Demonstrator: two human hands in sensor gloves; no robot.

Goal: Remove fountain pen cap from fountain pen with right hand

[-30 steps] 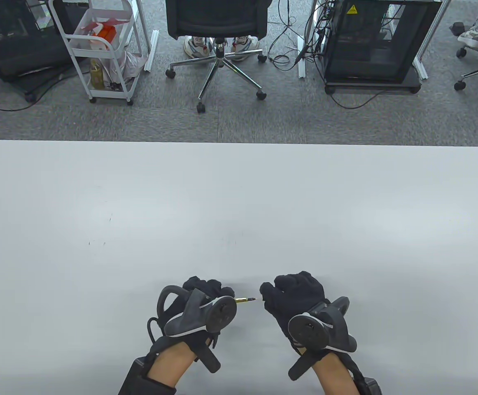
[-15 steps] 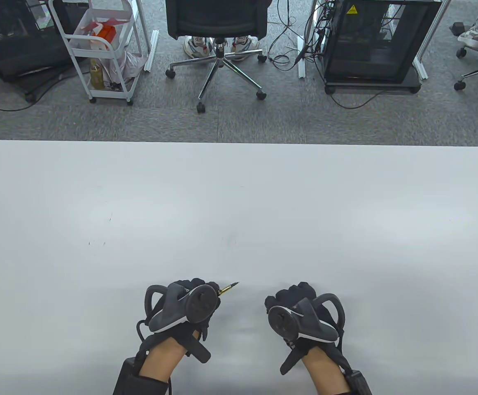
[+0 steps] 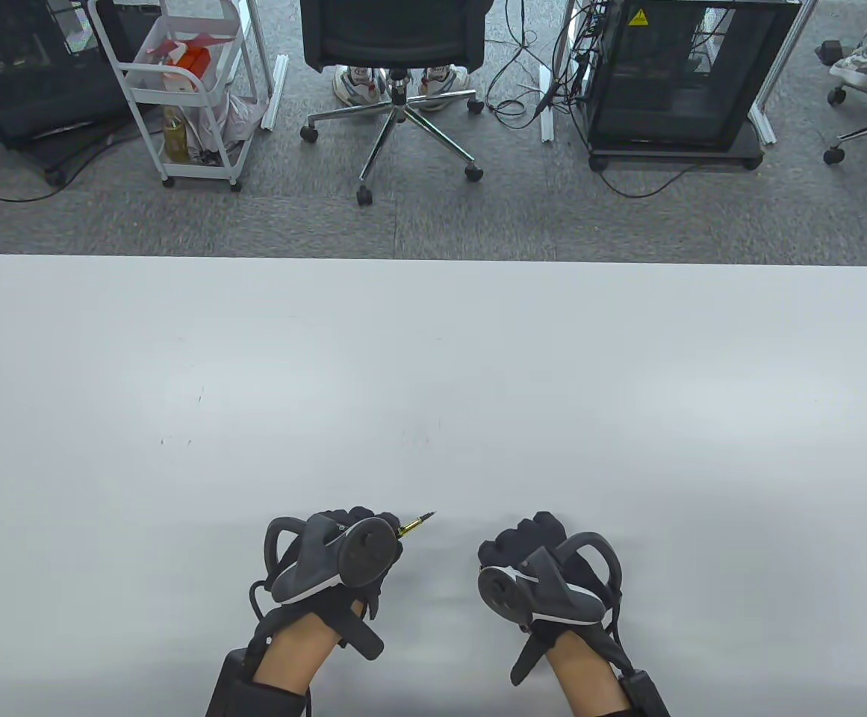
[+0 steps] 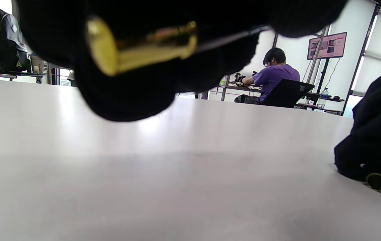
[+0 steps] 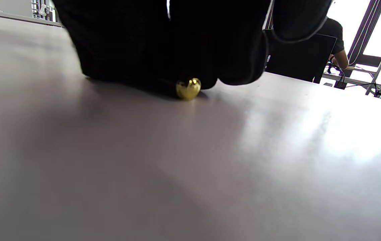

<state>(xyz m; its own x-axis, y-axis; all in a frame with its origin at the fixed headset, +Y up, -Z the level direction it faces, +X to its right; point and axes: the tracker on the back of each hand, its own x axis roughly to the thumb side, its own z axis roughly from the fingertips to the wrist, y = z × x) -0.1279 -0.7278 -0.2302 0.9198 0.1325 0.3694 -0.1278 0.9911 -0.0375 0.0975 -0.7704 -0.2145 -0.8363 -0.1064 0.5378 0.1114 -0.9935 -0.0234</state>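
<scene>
The pen (image 3: 412, 526) is in the left hand (image 3: 343, 556). The black glove is wrapped tight around it. Only the gold front part and the dark tip poke out, up and to the right of that hand, above the table (image 3: 433, 373). From the left wrist view, the gold part of the pen (image 4: 143, 50) sits under the curled fingers (image 4: 126, 97), lifted off the table.

The cap (image 5: 188, 88) is off the pen. It is in the right hand (image 3: 541, 567). That hand is closed around it and rests low on the table. From the right wrist view, only the cap's round gold end peeks out under the fingers (image 5: 143, 43), touching or almost touching the table. From the left wrist view, the cap (image 4: 377, 182) shows a gold ring at the bottom of the right glove. From above, the cap is hidden by the hand and its tracker (image 3: 530, 590).

The two hands are a little apart, with bare table between them. The pen tip points up and right, not at the right hand.

Past the far edge of the table, well away from both hands, is a black chair (image 3: 396, 45). A white cart (image 3: 187, 89) stands to its left. A black box on wheels (image 3: 679, 75) stands to its right.
</scene>
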